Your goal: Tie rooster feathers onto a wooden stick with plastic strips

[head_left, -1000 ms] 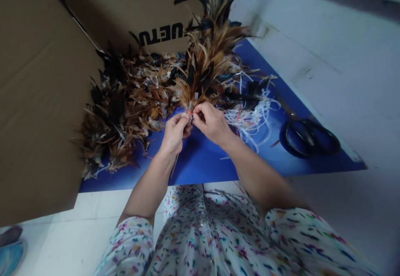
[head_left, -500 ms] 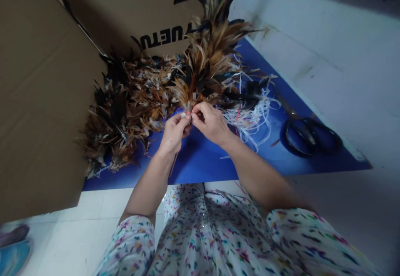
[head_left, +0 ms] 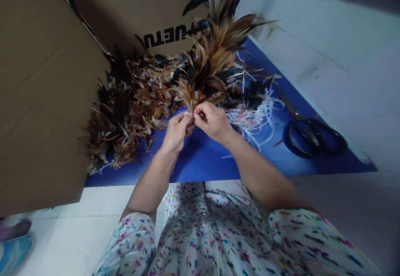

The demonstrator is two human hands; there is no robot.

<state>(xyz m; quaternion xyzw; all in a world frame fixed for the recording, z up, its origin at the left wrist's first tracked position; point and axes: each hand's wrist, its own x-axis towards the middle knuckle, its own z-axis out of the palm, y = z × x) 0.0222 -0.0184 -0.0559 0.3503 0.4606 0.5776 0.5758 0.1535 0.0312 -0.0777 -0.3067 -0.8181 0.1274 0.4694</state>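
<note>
The plume [head_left: 218, 44] lies straight ahead of the hands, its long axis running away from the body from its bound base and leaning to the right towards the tip. Neither hand is clearly nearer: they meet at that base, fingertips almost touching, the left hand [head_left: 175, 131] pinched on it from the left, the right hand [head_left: 213, 121] pinching a red thread [head_left: 191, 112] from the right. A thin stem [head_left: 173, 165] shows below the left hand (whether it joins the plume is hidden by the palm).

The feathers look soft and springy, tawny fluff low down, then longer curved blades, glossy black at the far end. To the left, a matted heap [head_left: 146, 88] of shorter brown and black tufts spreads over the smooth blue table [head_left: 215, 167], beside the flat, stiff cardboard [head_left: 40, 80]. Near the right wrist lies a loose tangle of narrow white strips [head_left: 256, 121], flat and curling; further right, scissors [head_left: 314, 136] with rounded black loops for handles.
</note>
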